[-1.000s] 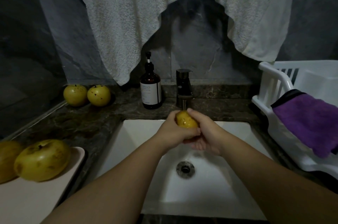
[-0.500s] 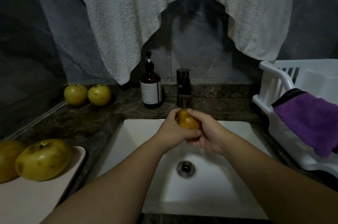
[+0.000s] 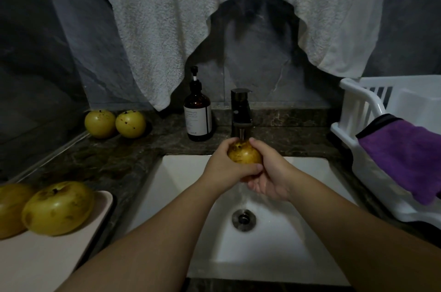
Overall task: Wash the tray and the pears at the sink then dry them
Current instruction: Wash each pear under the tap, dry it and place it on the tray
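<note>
A yellow spotted pear (image 3: 244,153) is under the running tap (image 3: 241,112), over the white sink (image 3: 281,253). My left hand (image 3: 225,167) grips it from the left and below, and my right hand (image 3: 268,172) cups it from the right. Water runs off down to the drain (image 3: 244,219). Two more pears (image 3: 58,208) (image 3: 9,208) lie on the pale tray (image 3: 47,260) at the lower left. Another two pears (image 3: 100,123) (image 3: 130,123) sit on the dark counter at the back left.
A brown pump bottle (image 3: 198,115) stands left of the tap. A white towel (image 3: 214,17) hangs on the wall above. At the right, a white drying rack (image 3: 358,112) holds a purple cloth (image 3: 405,158) draped over its edge.
Both hands have turned the pear under the water stream, so more of its spotted face shows. The view has shifted only slightly.
</note>
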### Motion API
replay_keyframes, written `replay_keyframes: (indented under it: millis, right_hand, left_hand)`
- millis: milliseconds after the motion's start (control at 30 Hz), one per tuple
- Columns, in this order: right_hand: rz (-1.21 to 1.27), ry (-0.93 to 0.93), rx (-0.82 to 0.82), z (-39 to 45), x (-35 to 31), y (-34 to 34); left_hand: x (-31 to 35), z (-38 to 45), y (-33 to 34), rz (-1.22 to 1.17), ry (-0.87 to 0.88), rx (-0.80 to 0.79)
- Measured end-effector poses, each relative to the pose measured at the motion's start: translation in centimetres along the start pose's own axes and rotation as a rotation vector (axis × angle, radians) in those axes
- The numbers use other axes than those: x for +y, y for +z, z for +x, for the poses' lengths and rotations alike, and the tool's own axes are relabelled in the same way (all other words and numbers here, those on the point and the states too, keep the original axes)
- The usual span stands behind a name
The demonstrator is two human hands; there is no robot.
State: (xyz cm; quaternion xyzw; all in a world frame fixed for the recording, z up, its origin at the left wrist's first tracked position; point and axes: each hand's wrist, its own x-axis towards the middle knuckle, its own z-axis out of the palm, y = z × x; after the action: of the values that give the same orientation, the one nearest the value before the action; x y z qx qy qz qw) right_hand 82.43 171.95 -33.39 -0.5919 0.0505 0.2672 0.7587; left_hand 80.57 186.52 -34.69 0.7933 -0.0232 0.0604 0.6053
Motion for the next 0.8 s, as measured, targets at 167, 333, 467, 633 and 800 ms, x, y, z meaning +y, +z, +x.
replay_keyframes:
  millis: [167, 333, 467, 633, 800]
  right_hand:
    - [-0.009, -0.038, -0.005, -0.09, 0.07, -0.04]
    - [-0.239, -0.290, 0.087, 0.12, 0.25, -0.28]
    - [-0.253, -0.134, 0.097, -0.36, 0.04, 0.21]
    - [-0.384, -0.310, 0.127, 0.01, 0.33, 0.09]
    - [-0.459, -0.252, 0.141, 0.07, 0.27, 0.61]
  left_hand:
    - [0.14, -0.01, 0.05, 0.025, 0.012, 0.008]
    - [0.03, -0.22, 0.14, 0.007, -0.043, -0.053]
    - [0.10, -0.22, -0.04, 0.012, -0.002, -0.066]
    - [0.67, -0.56, 0.16, -0.064, -0.164, -0.079]
    - [0.15, -0.34, -0.17, -0.046, -0.076, -0.039]
